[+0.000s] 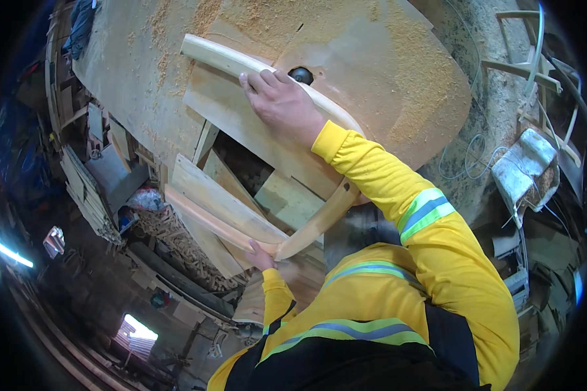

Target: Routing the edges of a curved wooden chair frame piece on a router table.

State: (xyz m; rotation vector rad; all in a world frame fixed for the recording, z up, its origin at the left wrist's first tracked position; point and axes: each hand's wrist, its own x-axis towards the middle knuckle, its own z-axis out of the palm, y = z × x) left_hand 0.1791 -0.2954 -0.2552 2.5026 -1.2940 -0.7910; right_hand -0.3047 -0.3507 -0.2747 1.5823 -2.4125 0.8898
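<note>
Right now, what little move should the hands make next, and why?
Maybe slide the right hand a little along the curved wooden frame, away from the dark round part in the tabletop. That hand is close beside the part, and I can't tell whether it's spinning. The left hand is already on the frame's other side, so it could probably help steady it.

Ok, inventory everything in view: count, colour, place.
Curved frame: one, pale wood, in both hands
Tabletop: one, tan, top centre
Sawdust: uncountable, orange, on tabletop
Round part: one, black, in tabletop hole
Wood scraps: many, brown, left
Curved pieces: several, pale, upper right
Stacked boards: several, greyish, left
Cloth: one, blue, top left
Light: one, white, left
Opening: one, bright, lower left
Left hand: one, yellow cuff, lower centre
Right hand: one, yellow cuff, upper centre
</note>
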